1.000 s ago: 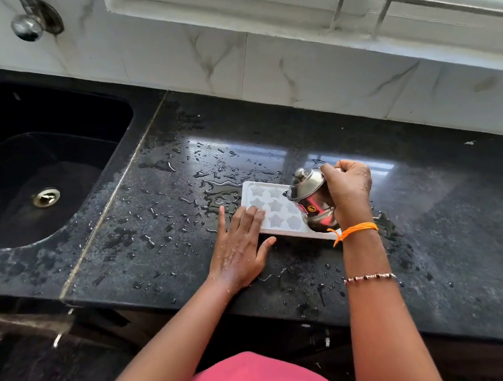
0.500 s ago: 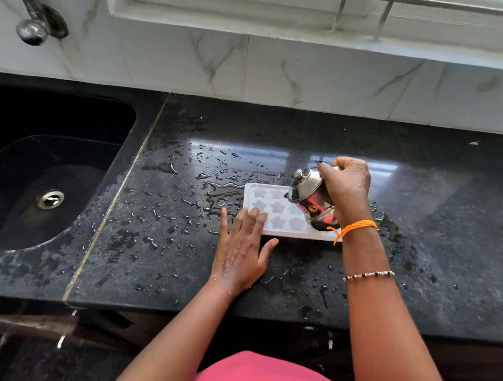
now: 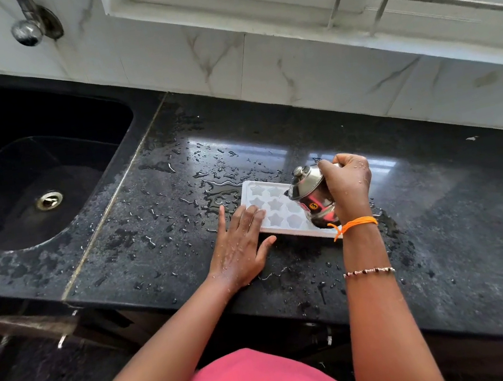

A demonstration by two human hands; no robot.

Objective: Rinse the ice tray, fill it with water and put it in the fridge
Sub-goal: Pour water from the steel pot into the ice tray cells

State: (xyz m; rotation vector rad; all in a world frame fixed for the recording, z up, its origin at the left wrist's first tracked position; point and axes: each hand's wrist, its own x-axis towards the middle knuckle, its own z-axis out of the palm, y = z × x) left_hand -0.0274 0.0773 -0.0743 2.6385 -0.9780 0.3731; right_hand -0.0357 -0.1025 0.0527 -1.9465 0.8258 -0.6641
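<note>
Ice tray lies on wet black counter; left hand flat, right hand grips steel pot.

One head-worn view looks steeply down, close over the counter, sink at frame left

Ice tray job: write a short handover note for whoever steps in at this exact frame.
Left hand: flat, fingers pressing the near-left end of the ice tray.
Right hand: grips a lidded steel pot, tilted over the tray's right end.
Tray lies on the wet black counter, right of the sink.
Done: rinse, judging by the splashes, probably.
Left: finish filling the star moulds, carry it level to the fridge, which is not in view.
</note>
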